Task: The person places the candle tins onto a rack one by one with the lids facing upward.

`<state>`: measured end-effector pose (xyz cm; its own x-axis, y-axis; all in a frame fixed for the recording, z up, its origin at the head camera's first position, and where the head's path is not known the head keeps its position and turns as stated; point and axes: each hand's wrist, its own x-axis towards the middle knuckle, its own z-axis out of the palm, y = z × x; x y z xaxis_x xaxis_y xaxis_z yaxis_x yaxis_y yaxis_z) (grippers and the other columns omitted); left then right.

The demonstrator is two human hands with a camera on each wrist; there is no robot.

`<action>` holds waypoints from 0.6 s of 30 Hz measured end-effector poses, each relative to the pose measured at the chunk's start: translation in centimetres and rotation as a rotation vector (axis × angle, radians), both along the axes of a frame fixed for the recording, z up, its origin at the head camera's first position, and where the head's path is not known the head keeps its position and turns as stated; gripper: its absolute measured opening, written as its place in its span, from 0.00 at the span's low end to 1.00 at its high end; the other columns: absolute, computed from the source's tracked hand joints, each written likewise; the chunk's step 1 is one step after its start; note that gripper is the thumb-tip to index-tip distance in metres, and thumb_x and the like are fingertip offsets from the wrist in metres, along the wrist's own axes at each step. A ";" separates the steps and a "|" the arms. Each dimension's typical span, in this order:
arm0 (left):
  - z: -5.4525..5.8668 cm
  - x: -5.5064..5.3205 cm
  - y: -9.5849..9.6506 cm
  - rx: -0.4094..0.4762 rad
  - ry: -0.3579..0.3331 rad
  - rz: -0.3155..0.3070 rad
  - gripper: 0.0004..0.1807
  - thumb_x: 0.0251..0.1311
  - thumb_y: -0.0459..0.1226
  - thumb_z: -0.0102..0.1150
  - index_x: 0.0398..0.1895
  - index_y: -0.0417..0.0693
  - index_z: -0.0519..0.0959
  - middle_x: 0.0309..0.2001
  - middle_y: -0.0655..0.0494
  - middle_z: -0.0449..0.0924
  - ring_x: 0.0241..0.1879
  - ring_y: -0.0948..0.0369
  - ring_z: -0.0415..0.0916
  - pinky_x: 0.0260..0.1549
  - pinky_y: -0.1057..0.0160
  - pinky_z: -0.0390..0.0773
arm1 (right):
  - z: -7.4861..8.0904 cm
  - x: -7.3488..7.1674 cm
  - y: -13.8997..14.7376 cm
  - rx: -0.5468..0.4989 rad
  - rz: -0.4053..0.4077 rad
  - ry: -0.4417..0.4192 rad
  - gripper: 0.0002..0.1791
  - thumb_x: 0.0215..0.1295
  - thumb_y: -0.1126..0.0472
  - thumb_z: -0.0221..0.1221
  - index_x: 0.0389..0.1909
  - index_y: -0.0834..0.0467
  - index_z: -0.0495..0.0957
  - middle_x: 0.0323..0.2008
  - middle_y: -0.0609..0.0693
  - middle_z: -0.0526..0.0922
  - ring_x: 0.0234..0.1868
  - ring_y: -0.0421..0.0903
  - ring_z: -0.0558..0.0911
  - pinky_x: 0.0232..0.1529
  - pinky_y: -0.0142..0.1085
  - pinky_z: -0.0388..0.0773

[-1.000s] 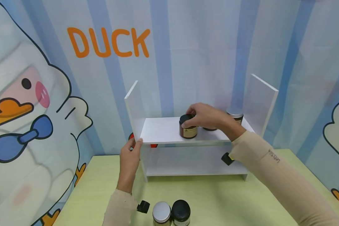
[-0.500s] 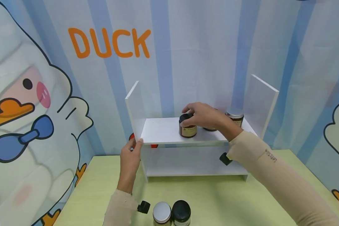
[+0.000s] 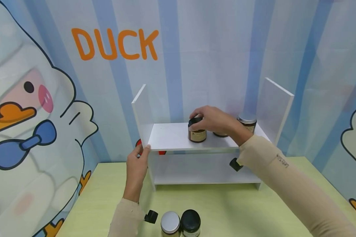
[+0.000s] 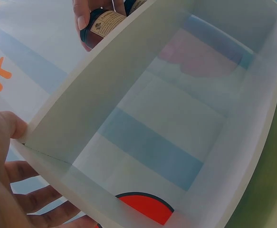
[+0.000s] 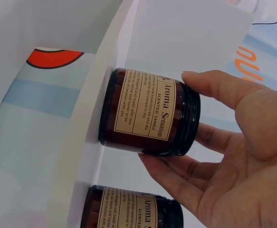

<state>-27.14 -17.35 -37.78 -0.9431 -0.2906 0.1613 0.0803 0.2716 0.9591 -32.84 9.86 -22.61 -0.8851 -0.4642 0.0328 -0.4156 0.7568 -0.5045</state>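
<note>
My right hand (image 3: 215,121) holds a dark amber scented candle jar (image 3: 197,135) by its black lid, thumb on one side and fingers on the other. In the right wrist view the candle's printed label (image 5: 145,107) faces the camera, and its base is at the shelf board. A second candle jar (image 5: 128,209) stands beside it, mostly hidden behind my hand in the head view. My left hand (image 3: 137,168) grips the left side of the white shelf unit (image 3: 169,140), thumb at the front edge where the upper board meets the side panel, fingers behind.
A silver-lidded jar (image 3: 247,122) stands at the right end of the upper board. On the yellow-green table (image 3: 225,207), another silver-lidded jar (image 3: 170,223) and a black-lidded jar (image 3: 191,222) stand side by side in front. Upright side panels (image 3: 274,108) flank the upper board.
My right hand and the candle have shifted slightly toward the back of the upper board. The left hand keeps its place on the shelf unit.
</note>
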 end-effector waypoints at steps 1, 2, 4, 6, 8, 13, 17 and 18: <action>0.0 0.0 0.0 0.001 0.000 -0.001 0.33 0.72 0.58 0.51 0.72 0.49 0.70 0.64 0.49 0.73 0.56 0.50 0.70 0.49 0.51 0.76 | 0.0 0.0 0.0 0.002 -0.002 0.000 0.30 0.66 0.47 0.65 0.67 0.53 0.75 0.64 0.59 0.77 0.61 0.55 0.78 0.59 0.53 0.76; 0.0 0.0 0.0 0.002 0.000 -0.002 0.33 0.72 0.58 0.51 0.72 0.49 0.70 0.64 0.49 0.72 0.57 0.50 0.70 0.50 0.51 0.76 | 0.0 -0.1 0.0 0.002 -0.004 0.000 0.30 0.66 0.47 0.65 0.67 0.53 0.75 0.64 0.59 0.77 0.61 0.55 0.78 0.59 0.52 0.76; 0.0 0.0 0.0 0.004 0.000 -0.004 0.33 0.72 0.58 0.51 0.72 0.49 0.70 0.65 0.49 0.72 0.57 0.50 0.70 0.50 0.50 0.76 | 0.0 -0.1 -0.1 0.000 -0.010 -0.004 0.30 0.66 0.47 0.65 0.66 0.53 0.75 0.63 0.59 0.77 0.61 0.55 0.78 0.59 0.52 0.76; 0.0 0.0 0.0 0.003 -0.001 -0.003 0.33 0.72 0.58 0.51 0.72 0.49 0.70 0.65 0.49 0.72 0.58 0.50 0.70 0.51 0.50 0.76 | 0.1 -0.1 -0.2 -0.002 -0.018 -0.010 0.29 0.66 0.48 0.65 0.65 0.54 0.76 0.63 0.58 0.77 0.60 0.55 0.78 0.59 0.52 0.76; 0.0 0.1 0.0 0.002 -0.002 -0.002 0.33 0.72 0.57 0.51 0.72 0.49 0.70 0.65 0.49 0.72 0.58 0.50 0.70 0.51 0.50 0.76 | 0.1 0.0 -0.3 -0.007 -0.024 -0.014 0.28 0.66 0.48 0.65 0.64 0.54 0.76 0.63 0.58 0.77 0.60 0.54 0.78 0.58 0.51 0.76; 0.1 0.1 0.0 0.006 0.001 -0.003 0.33 0.72 0.57 0.51 0.72 0.48 0.70 0.65 0.49 0.72 0.58 0.50 0.70 0.51 0.49 0.75 | 0.2 0.0 -0.5 -0.010 -0.034 -0.012 0.28 0.66 0.48 0.66 0.63 0.55 0.76 0.61 0.57 0.77 0.58 0.53 0.79 0.57 0.50 0.77; 0.1 0.1 0.0 0.003 -0.002 -0.003 0.33 0.72 0.57 0.51 0.73 0.49 0.69 0.65 0.49 0.72 0.58 0.50 0.70 0.51 0.50 0.76 | 0.2 -0.2 -0.6 -0.008 -0.038 -0.008 0.28 0.66 0.48 0.66 0.63 0.56 0.76 0.61 0.57 0.77 0.58 0.53 0.78 0.57 0.50 0.77; 0.1 0.1 0.0 0.002 -0.003 -0.003 0.33 0.72 0.57 0.51 0.73 0.49 0.69 0.65 0.49 0.72 0.57 0.50 0.71 0.50 0.50 0.76 | 0.2 -0.2 -0.6 -0.008 -0.038 -0.007 0.28 0.66 0.48 0.66 0.63 0.56 0.76 0.61 0.57 0.77 0.58 0.53 0.78 0.57 0.50 0.77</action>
